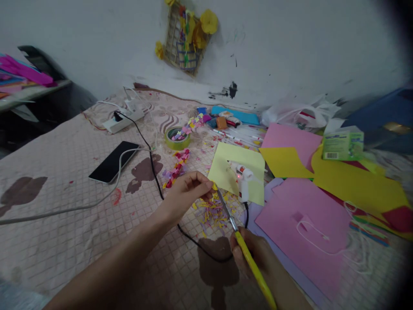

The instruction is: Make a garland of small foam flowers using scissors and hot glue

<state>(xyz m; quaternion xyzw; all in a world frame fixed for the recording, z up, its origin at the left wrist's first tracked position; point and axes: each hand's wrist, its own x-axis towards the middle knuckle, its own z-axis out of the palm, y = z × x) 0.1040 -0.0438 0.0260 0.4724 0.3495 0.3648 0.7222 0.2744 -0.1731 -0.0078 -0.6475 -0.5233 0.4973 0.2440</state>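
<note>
My left hand [189,189] is closed in a pinch on a small yellow paper piece [214,186]. My right hand [250,249] wraps round a long yellow-handled tool [247,252] with a slim metal front; its exact kind does not show clearly. The metal tip reaches up to the yellow piece at my left fingertips. Below it lies a pile of yellow and lilac paper scraps [214,213]. A white glue gun [243,181] with a red light rests on a pale yellow sheet [222,165] just beyond my hands.
Left of my hands are strings of colourful paper flowers [177,168], a tape roll [176,138], a phone [114,161] and a power strip [124,120]. Black cord [155,172] crosses the tablecloth. Pink sheets [303,219], yellow sheets [355,176] and a green box [343,144] lie right.
</note>
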